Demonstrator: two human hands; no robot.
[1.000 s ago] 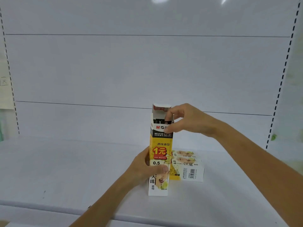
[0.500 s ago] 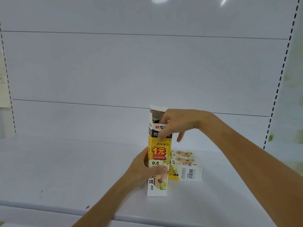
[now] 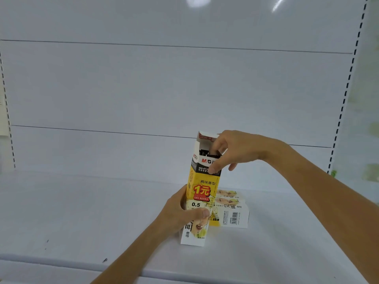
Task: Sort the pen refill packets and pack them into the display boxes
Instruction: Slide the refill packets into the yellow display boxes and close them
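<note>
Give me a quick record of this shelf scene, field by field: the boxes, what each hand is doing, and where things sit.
surface: white shelf
main item: upright display box, standing on the shelf, top flap open, dark refills showing inside
left hand: grips the box's lower part
right hand: at the open top, thumb on the front face, a finger curled inside
other items: lying boxes, stacked flat just behind the upright one, to its right

Person's upper limbs: left hand (image 3: 178, 214) and right hand (image 3: 242, 148), both bare, on bare forearms (image 3: 320, 193); fingernails (image 3: 205, 213) short and plain.
</note>
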